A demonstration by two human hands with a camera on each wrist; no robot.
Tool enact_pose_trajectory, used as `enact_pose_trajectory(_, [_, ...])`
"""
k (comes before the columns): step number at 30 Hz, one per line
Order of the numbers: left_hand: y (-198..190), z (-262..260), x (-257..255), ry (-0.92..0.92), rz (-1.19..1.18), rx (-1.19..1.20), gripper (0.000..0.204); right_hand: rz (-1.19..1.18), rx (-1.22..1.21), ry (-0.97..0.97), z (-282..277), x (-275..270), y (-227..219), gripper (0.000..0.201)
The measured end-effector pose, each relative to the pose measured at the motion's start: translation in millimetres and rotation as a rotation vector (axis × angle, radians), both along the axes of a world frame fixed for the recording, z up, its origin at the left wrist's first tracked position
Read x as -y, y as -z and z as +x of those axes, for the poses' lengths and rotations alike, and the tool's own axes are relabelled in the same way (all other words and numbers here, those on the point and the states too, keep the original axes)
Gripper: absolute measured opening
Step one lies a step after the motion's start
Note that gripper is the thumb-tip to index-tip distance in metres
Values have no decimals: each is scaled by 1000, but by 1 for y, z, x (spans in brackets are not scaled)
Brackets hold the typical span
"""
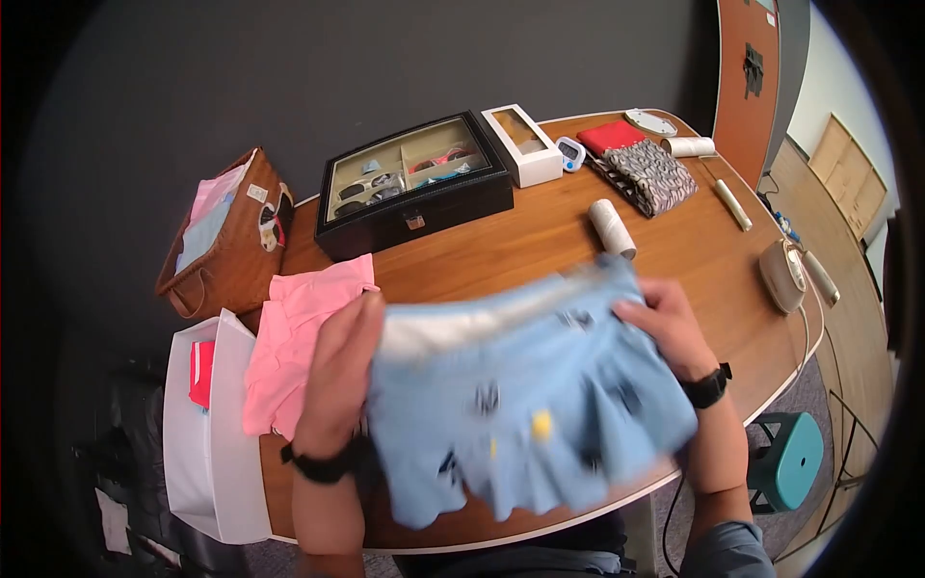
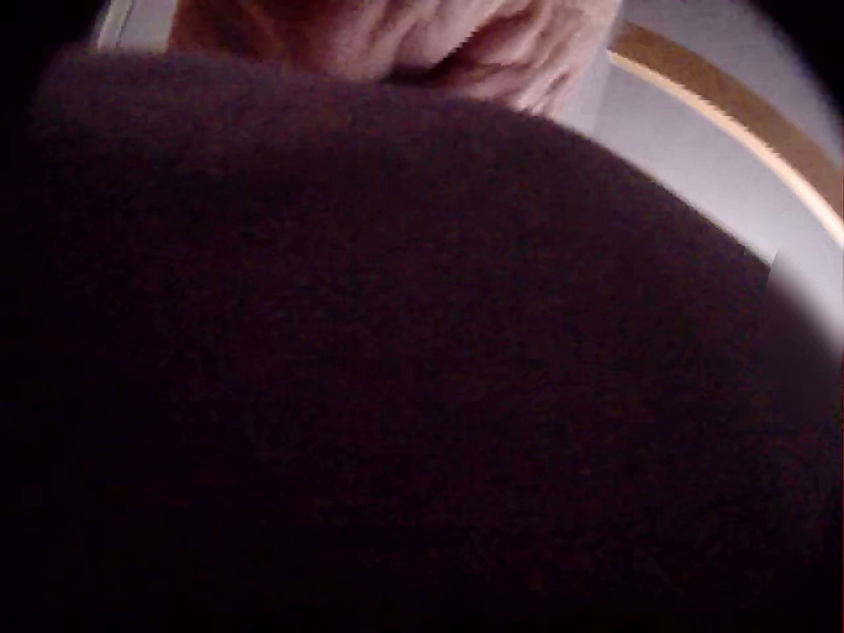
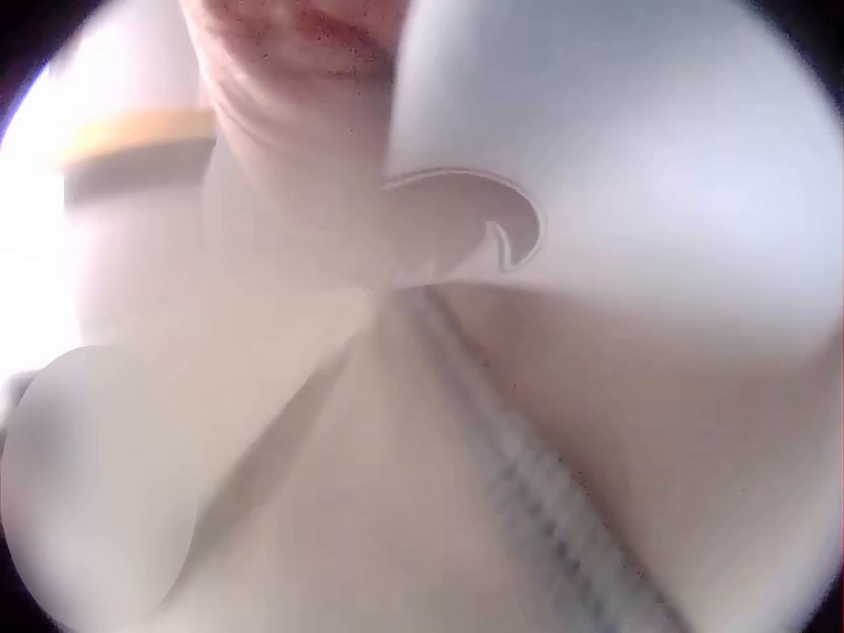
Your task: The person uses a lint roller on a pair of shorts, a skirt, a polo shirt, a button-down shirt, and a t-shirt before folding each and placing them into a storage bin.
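A light blue garment [image 1: 520, 405] with dark and yellow prints hangs spread between both hands over the front of the table, blurred by motion. Its pale inner side shows along the upper edge. My left hand [image 1: 337, 371] grips the garment's upper left corner, the thumb on top. At the upper right side, my right hand [image 1: 670, 323] pinches the cloth between thumb and fingers. Pale cloth with a seam [image 3: 528, 488] fills much of the right wrist view. The left wrist view is mostly dark, with skin of the hand [image 2: 396, 40] at the top.
Pink folded cloth [image 1: 308, 337] lies left, beside a white open box [image 1: 217, 482] and a brown basket [image 1: 231, 246]. Behind stand a black display case [image 1: 434, 207] and a white window box [image 1: 540, 169]. A cardboard roll [image 1: 612, 229], patterned cloth [image 1: 647, 178] and an iron [image 1: 782, 275] lie right.
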State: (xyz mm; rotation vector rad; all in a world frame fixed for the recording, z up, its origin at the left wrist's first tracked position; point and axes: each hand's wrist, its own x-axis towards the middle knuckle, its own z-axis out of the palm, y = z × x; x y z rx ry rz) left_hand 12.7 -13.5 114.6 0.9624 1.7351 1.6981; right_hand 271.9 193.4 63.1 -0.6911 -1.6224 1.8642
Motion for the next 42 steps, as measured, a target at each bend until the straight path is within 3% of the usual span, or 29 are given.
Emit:
enact_pose_trajectory(1, [28,-22,-18,51,-40,-68,28,-5,4,1,-6,-10,14,31])
enact_pose_trajectory(3, [97,-66,-39,35,-227,-65,29,478,411,281,-17,-31,43,35])
enact_pose_trajectory(4, [114,-71,-41,38,-300,-78,32,621,380,322,-15,-42,63,34])
enact_pose_trajectory(6, [122,-71,-43,44,-365,-89,35,729,367,341,-16,-37,55,33])
enact_pose_trajectory(8, [116,-61,-43,-4,-359,-410,37,853,350,333,-18,-27,40,33])
enact_pose_trajectory(9, [111,-55,-42,-7,-357,-401,37,858,355,326,-19,-25,39,33])
enact_pose_trajectory(11, [96,-38,-41,29,-164,-1093,51,1224,262,199,-21,-22,39,34])
enact_pose_trajectory(12, [92,-31,-40,177,-298,-970,70,1159,286,132,-23,-16,37,33])
enact_pose_trajectory(13, [96,-29,-38,175,-291,-961,70,1167,294,128,-21,-14,41,33])
enact_pose_trajectory(15, [106,-24,-32,428,-503,-1109,86,1126,469,-107,-16,-15,48,30])
enact_pose_trajectory(17, [110,-24,-30,491,-516,-1038,96,1047,527,-82,-16,-18,37,28])
enact_pose_trajectory(19, [107,-19,-22,509,-531,-1102,98,880,596,424,-16,-22,30,26])
enact_pose_trajectory(20, [105,-14,-18,496,-523,-1132,99,1087,542,587,-8,-41,45,25])
enact_pose_trajectory(21, [103,-8,-16,498,-513,-1121,99,1096,554,584,0,-53,53,25])
enact_pose_trajectory(23, [101,8,-8,437,-607,-1139,103,1430,861,778,13,-70,61,24])
enact_pose_trajectory(24, [98,12,-4,389,-553,-1216,95,1062,1130,586,16,-75,62,23])
enact_pose_trajectory(27, [94,5,-5,304,-432,-984,79,1138,1062,535,20,-88,70,26])
enact_pose_trajectory(28, [91,-2,-6,237,-367,-1086,64,1043,1082,522,16,-85,66,27])
enact_pose_trajectory(29, [90,-9,-8,215,-365,-1067,64,1069,1083,505,16,-87,68,27])
enact_pose_trajectory(31, [95,-19,-8,381,-532,-1093,59,1117,982,546,16,-92,78,29])
enact_pose_trajectory(32, [101,-12,-5,328,-553,-1234,59,1078,947,546,9,-84,70,25])
enact_pose_trajectory(33, [103,-3,-4,309,-552,-1208,59,1104,951,524,-3,-70,60,25])
enact_pose_trajectory(35, [103,14,-1,218,-702,-1358,61,1194,611,526,-32,-34,40,21])
enact_pose_trajectory(37, [108,16,0,200,-724,-1347,66,1028,622,236,-55,12,25,18])
enact_pose_trajectory(41, [111,7,-2,185,-649,-1262,77,1222,673,-394,-73,57,36,22])
enact_pose_trajectory(42, [109,6,-1,202,-659,-1245,81,1193,636,-362,-71,58,42,23])
